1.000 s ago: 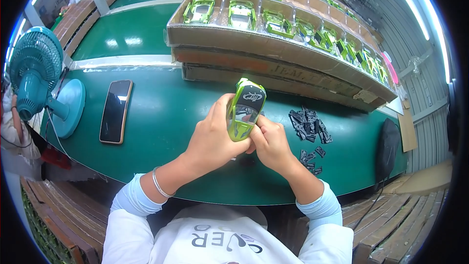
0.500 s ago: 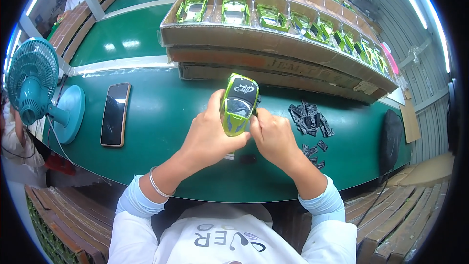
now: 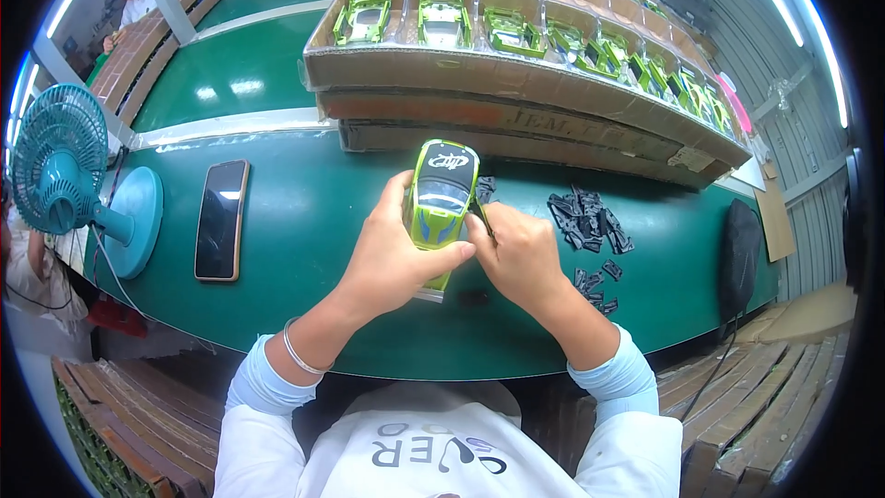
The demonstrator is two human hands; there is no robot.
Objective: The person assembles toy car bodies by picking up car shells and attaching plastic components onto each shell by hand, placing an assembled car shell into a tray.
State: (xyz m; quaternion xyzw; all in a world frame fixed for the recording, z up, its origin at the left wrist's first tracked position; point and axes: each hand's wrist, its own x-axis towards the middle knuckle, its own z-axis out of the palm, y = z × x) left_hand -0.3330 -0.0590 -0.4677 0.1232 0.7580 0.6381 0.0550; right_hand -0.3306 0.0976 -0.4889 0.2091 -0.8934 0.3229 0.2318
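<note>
A green toy car body (image 3: 445, 192) with a black roof is gripped along its left side by my left hand (image 3: 383, 254), thumb across its lower end. Close against its right side is my right hand (image 3: 522, 249), fingers pinched on a small black part (image 3: 484, 219) that is mostly hidden. Black plastic parts (image 3: 588, 219) lie in a pile on the table to the right, with a smaller group (image 3: 595, 290) nearer me. Another black piece (image 3: 486, 187) shows just beyond the car's right side.
A cardboard tray (image 3: 442, 70) of green car bodies rests on another box at the back. On the green table (image 3: 304, 221) lie a phone (image 3: 221, 219) and a dark pouch-like object (image 3: 737, 258). A teal fan (image 3: 64, 161) stands left. People sit farther back.
The car body has turned more upright and shifted slightly left and toward me in my hands. A black part now shows at my right fingertips. Another person's hand has come into view at the back.
</note>
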